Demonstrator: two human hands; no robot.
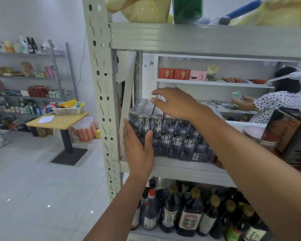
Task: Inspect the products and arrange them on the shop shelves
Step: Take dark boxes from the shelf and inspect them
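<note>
Our left hand [138, 145] presses straight-fingered against the left end of the upright dark boxes [178, 136]; our right hand [175, 103] rests relaxed on top.

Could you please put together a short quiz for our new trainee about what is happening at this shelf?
1. True or false: the left hand lies flat, fingers straight, against the leftmost of the dark boxes.
2. Choose one: what stands beneath the shelf that bears those boxes? A) dark bottles B) folded towels C) red tins
3. Fill the gap: the right hand rests on the ___ of the row of boxes.

Key: 1 true; 2 A; 3 top.
</note>
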